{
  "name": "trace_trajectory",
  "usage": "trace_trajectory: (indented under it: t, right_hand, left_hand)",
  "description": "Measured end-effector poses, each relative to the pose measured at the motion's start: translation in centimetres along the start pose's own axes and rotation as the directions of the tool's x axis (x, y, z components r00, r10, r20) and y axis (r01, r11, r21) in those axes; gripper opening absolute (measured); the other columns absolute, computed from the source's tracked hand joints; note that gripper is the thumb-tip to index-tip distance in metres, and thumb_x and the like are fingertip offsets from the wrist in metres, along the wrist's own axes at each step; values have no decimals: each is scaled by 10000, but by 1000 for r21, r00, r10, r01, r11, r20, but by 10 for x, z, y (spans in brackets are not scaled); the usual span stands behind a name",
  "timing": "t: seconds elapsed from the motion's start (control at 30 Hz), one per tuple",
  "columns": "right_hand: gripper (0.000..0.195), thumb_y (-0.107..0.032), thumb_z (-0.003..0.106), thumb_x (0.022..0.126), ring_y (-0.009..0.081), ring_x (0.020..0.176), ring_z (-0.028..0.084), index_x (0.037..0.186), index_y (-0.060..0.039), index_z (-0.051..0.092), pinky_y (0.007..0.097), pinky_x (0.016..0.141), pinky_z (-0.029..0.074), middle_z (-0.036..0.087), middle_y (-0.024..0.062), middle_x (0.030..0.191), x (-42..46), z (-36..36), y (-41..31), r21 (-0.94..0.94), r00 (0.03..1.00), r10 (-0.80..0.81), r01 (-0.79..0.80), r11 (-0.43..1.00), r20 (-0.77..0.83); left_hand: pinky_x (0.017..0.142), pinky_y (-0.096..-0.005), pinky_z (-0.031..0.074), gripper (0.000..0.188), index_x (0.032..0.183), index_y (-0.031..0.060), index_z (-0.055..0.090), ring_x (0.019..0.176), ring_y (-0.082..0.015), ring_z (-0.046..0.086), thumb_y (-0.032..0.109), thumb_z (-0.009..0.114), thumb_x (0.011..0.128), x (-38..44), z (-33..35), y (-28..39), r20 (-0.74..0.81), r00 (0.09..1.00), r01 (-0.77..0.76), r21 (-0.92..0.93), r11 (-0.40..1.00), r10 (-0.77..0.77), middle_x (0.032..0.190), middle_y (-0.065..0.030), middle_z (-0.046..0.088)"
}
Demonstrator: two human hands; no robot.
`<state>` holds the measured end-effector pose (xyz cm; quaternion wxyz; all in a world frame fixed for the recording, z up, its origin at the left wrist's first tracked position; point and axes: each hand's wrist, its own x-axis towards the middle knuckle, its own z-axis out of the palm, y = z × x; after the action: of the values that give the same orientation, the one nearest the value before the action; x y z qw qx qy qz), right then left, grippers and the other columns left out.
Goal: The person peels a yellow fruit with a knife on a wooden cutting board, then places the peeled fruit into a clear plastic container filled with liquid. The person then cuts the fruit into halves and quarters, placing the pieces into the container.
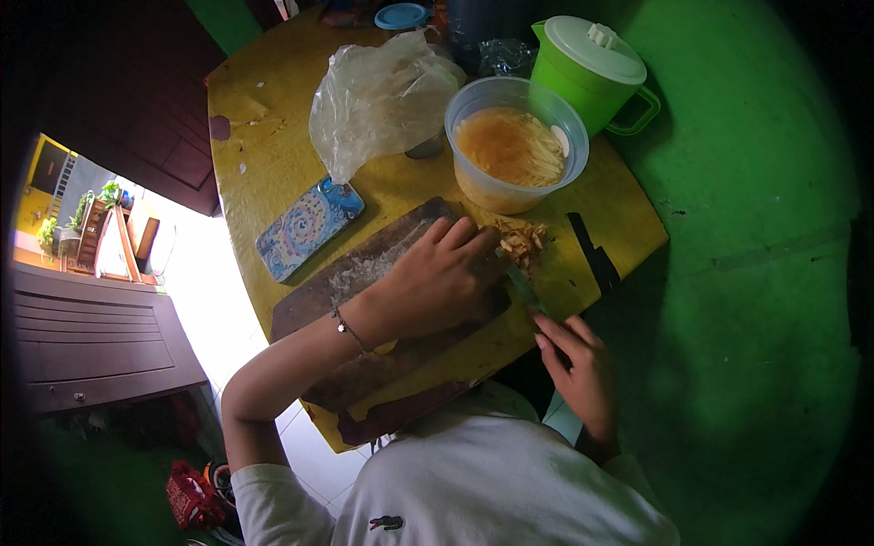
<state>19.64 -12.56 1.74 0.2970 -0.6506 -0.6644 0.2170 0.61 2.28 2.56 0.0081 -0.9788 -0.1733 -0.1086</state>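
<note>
My left hand (444, 273) reaches over a dark wooden board (369, 266), its fingers curled down near a heap of thin brownish peelings (522, 242); what lies under the fingers is hidden. My right hand (577, 362) holds a knife (524, 286) with a greenish look, its far end close to the left fingertips. Whitish residue marks the board. Beyond the peelings stands a clear plastic tub (464, 170) with pale shredded strips in orange-brown liquid.
On the yellow-covered table (252, 164) lie a blue patterned phone case (311, 228) and a crumpled clear plastic bag (382, 95). A green lidded pitcher (573, 78) stands behind the tub, beside the green wall (737, 205). A blue lid (401, 16) is at the far edge.
</note>
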Motion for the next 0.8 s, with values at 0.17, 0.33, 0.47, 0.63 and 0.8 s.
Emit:
trace_trajectory:
  t: [0.17, 0.33, 0.47, 0.63, 0.8]
  right_hand:
    - [367, -119, 604, 867, 222, 596, 542, 1229, -174, 586, 350, 528, 453, 516, 94, 779, -2, -5, -2, 18, 1000, 7, -7, 1000, 12]
    - [362, -111, 617, 861, 176, 570, 510, 1218, -168, 596, 318, 507, 428, 496, 82, 738, -3, -11, 1, 60, 998, 52, -55, 997, 47]
    - [356, -89, 621, 862, 95, 531, 470, 1215, -127, 596, 273, 475, 394, 490, 48, 683, -4, -10, 10, 214, 997, 64, -73, 974, 49]
    - [359, -99, 595, 894, 58, 486, 476, 1244, -37, 548, 225, 445, 399, 529, 26, 676, -7, -2, 19, 596, 947, 273, -321, 736, 172]
    - [397, -143, 543, 931, 82, 479, 520, 1300, -13, 476, 220, 429, 426, 549, 47, 677, -2, -4, 21, 765, 939, 243, -341, 546, 246]
  left_hand:
    - [838, -340, 395, 384, 1002, 70, 670, 969, -245, 464, 346, 627, 738, 3, -1, -5, -84, 996, -17, -30, 999, 15, 1107, -125, 533]
    - [816, -332, 399, 331, 927, 20, 655, 935, -234, 474, 267, 619, 710, 5, -2, -10, -95, 995, 7, -65, 998, -13, 1039, -119, 549]
    - [821, -334, 399, 296, 902, 17, 653, 931, -236, 475, 221, 607, 691, 4, 2, -14, -174, 984, 31, -44, 999, -38, 1032, -123, 546]
    - [914, -381, 384, 434, 1117, 79, 616, 1077, -302, 440, 223, 650, 709, 3, -10, -11, 19, 995, 104, -102, 989, -102, 1176, -170, 477]
    - [937, -396, 364, 457, 1141, 92, 616, 1083, -306, 428, 233, 653, 708, -1, -18, -3, 83, 995, 53, -33, 998, -50, 1181, -168, 468]
